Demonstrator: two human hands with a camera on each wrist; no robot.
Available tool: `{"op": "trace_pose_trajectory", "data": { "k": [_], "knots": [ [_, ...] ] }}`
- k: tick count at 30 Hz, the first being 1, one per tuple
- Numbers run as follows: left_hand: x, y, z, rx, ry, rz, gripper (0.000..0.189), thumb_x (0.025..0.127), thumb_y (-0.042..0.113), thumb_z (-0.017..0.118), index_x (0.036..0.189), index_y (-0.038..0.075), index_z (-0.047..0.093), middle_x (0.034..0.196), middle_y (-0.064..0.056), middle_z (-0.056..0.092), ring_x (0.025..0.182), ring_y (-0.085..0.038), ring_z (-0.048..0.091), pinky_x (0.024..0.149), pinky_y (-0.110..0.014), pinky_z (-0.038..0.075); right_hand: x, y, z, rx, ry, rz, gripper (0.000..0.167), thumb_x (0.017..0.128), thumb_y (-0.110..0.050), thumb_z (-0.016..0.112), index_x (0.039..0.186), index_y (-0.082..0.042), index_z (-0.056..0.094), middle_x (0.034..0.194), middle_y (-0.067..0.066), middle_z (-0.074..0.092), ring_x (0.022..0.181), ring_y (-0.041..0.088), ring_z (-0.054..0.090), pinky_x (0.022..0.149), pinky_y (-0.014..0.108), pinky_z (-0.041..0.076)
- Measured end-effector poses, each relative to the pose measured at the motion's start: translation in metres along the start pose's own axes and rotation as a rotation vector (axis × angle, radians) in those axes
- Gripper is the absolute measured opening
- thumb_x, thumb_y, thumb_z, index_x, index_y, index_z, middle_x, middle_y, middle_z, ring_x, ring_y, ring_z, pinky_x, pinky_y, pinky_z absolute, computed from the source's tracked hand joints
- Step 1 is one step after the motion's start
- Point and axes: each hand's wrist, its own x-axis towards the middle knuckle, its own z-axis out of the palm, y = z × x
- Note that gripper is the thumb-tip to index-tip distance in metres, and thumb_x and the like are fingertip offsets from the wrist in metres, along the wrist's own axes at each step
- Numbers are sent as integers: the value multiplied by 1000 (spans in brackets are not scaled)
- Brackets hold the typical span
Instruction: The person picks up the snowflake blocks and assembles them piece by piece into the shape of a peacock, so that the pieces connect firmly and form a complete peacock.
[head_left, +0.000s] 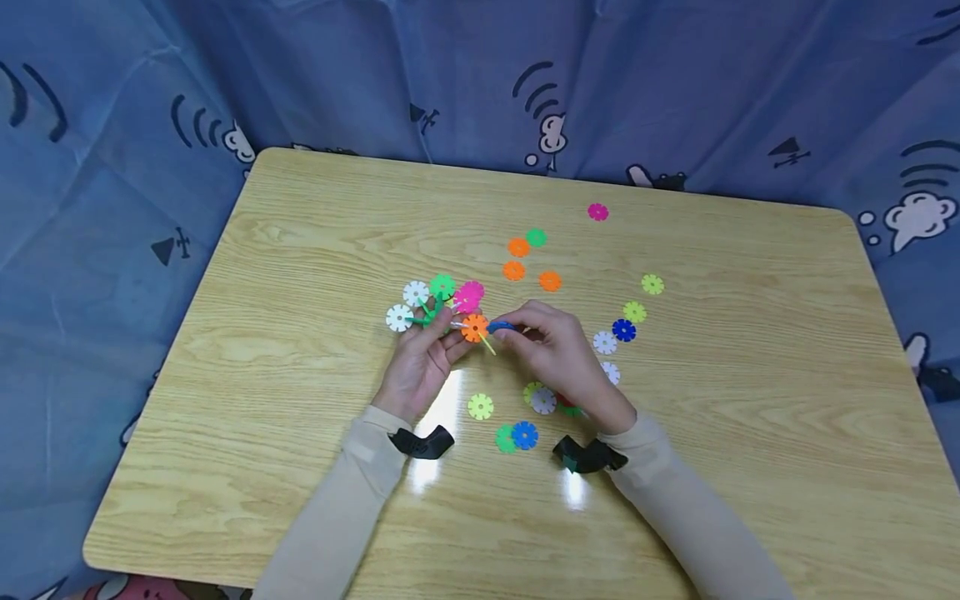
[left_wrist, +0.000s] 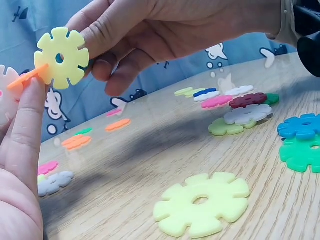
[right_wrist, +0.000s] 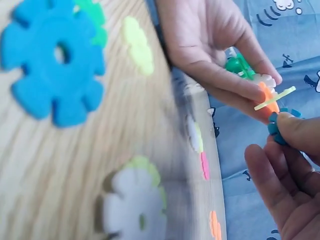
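My left hand [head_left: 420,367] holds a cluster of interlocking notched plastic discs, palm turned up. In it are a green disc [head_left: 435,315], an orange disc [head_left: 475,327] and a yellow disc [head_left: 487,344] slotted into the orange one's edge. White discs [head_left: 400,317] show at the cluster's left; whether all are joined to it I cannot tell. Between thumb and fingers, my right hand [head_left: 558,346] pinches a blue disc [right_wrist: 275,127] right beside the yellow and orange ones. In the left wrist view, the yellow disc [left_wrist: 70,57] hides most of the blue one.
Loose discs lie on the wooden table [head_left: 300,467]: orange ones [head_left: 513,270] behind the hands, a dark blue one [head_left: 624,330] at right, a yellow one [head_left: 481,407] and a blue one [head_left: 525,435] in front. A blue patterned curtain [head_left: 465,83] hangs behind.
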Motion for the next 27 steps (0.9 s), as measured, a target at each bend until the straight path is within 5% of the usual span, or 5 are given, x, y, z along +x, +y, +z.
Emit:
{"op": "trace_pose_trajectory", "data": {
  "k": [11, 27],
  "knots": [
    [-1, 0, 0, -2, 9, -10, 19, 97, 18, 67, 104, 20, 50, 102, 0, 69, 100, -18, 75, 96, -29, 59, -1, 3, 5, -166, 104, -194, 10, 85, -4, 80, 95, -3, 79, 91, 7, 79, 78, 16, 74, 67, 28, 61],
    [-1, 0, 1, 42, 6, -8, 15, 101, 13, 61, 106, 15, 47, 104, -1, 68, 106, -19, 74, 100, -30, 56, 0, 4, 9, -274, 129, -259, 10, 82, 2, 81, 91, 0, 79, 88, 10, 79, 71, 16, 73, 58, 28, 57]
  ]
}}
